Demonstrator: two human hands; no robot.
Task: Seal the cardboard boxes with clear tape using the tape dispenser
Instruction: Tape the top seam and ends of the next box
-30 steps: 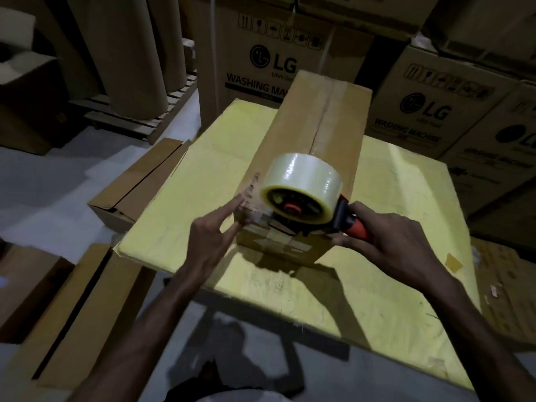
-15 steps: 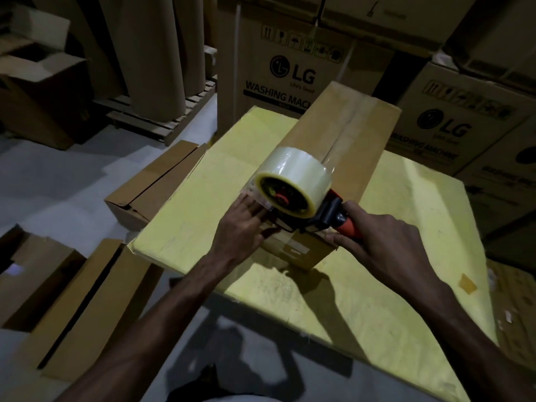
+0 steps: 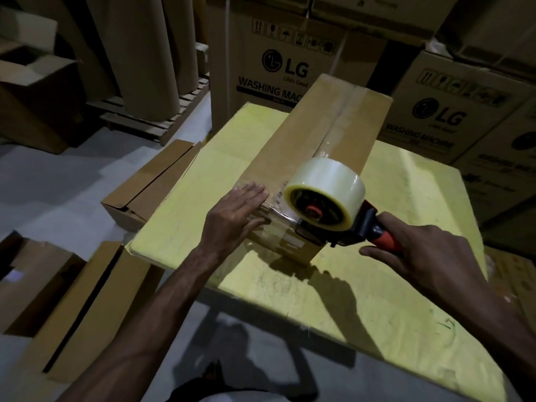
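Long box lies on yellow surface, flaps closed, contents hidden. Clear tape runs along its top seam. Left hand lies flat, fingers straight, pressing the box's near top edge. Right hand has its grip clamped on the orange handle of the dispenser, whose roll sits at the box's near end. Flat boxes lie on the floor, left. Open box far left, inside too dark to tell. LG boxes behind.
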